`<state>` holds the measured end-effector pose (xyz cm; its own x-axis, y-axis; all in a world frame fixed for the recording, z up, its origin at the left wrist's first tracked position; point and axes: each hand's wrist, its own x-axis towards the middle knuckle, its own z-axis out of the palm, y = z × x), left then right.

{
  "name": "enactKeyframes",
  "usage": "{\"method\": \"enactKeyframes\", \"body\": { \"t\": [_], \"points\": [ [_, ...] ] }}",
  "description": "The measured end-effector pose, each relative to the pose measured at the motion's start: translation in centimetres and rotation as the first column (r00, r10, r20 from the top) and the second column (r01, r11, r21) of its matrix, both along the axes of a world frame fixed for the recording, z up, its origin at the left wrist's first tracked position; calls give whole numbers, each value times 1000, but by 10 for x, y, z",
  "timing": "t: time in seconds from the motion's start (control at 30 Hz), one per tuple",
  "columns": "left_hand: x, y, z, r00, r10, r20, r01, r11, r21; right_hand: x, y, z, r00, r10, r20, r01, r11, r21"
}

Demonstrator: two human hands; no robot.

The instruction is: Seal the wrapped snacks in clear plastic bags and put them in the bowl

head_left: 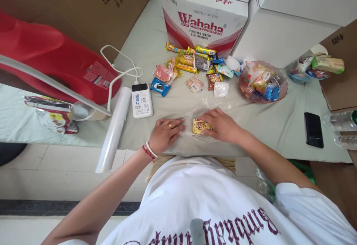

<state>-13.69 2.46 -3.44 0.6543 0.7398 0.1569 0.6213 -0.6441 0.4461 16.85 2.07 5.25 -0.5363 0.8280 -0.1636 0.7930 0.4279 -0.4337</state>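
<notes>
A small yellow snack packet (pixel 198 126) lies on a sheet of clear plastic film (pixel 203 105) near the table's front edge. My right hand (pixel 224 126) covers the right part of the packet, its fingers curled over it. To the left, my left hand (pixel 167 133) rests with fingers stretched out, the tips at the film's left edge. A square piece in white wrapping (pixel 221 89) sits just beyond the film. Beside that are a pinkish packet (pixel 194 83) and a brown snack packet (pixel 214 80).
Farther back, several wrapped snacks (pixel 186 59) lie before a Wahaha box (pixel 203 21). A pink clear bowl (pixel 263 98) holds more snacks. Leftward are a power bank (pixel 142 103) with a white cable, a plastic film roll (pixel 115 129) and a red container (pixel 55 59); rightward, a phone (pixel 314 129).
</notes>
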Motion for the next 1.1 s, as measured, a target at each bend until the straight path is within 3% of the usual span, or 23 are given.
{"method": "enactKeyframes", "body": {
  "t": [0.1,0.27,0.47,0.57,0.67,0.73,0.83,0.9,1.0,1.1],
  "points": [
    [-2,-2,2,1000,2,-11,-2,1000,2,-17,-4,-17,996,47,75,-47,999,-12],
    [-5,-5,5,1000,15,16,-15,1000,-8,9,-19,-29,1000,-11,5,11,1000,-10],
    [0,-5,8,999,47,21,-46,998,-34,24,-58,-18,995,-10,-103,38,963,268],
    [4,-3,9,996,87,20,-86,995,-54,24,-84,-30,999,-38,-17,42,922,386],
    [8,-1,12,993,120,19,-118,989,-84,28,-94,-41,991,-130,-21,126,896,425],
    [10,1,14,990,140,27,-136,984,-114,33,-88,-41,979,-168,-119,200,913,355],
    [14,6,15,977,206,48,-194,964,-180,38,-62,-33,933,-218,-287,264,955,133],
    [17,12,15,962,265,66,-243,940,-239,41,-42,-32,903,-279,-326,293,956,-6],
    [21,18,15,916,382,122,-328,889,-320,41,-18,-40,872,-408,-272,366,911,-193],
    [22,10,22,766,598,237,-541,798,-265,38,-5,-54,825,-517,-226,439,840,-318]
  ]
}}
